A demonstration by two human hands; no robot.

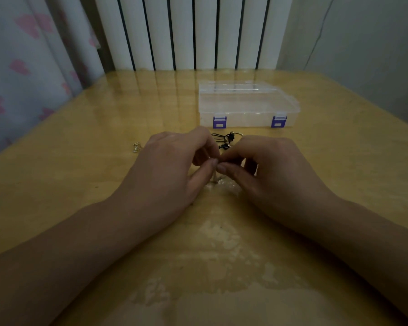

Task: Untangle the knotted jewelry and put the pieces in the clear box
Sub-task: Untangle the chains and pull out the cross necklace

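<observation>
My left hand [172, 165] and my right hand [266, 165] meet fingertip to fingertip over the middle of the table, and both pinch a tangle of jewelry. Part of that tangle, black cord with small gold pieces [225, 140], shows just beyond my fingers. A pale strand hangs below my fingertips toward the table; most of the knot is hidden by my fingers. The clear box [247, 104] with two purple latches lies closed on the table just beyond my hands. A small gold piece of jewelry [137, 147] lies apart, left of my left hand.
The wooden table [104, 184] has a glossy, patchy surface. A white radiator [191, 31] stands behind its far edge, with a curtain with pink hearts [21, 67] to the left and a grey wall to the right.
</observation>
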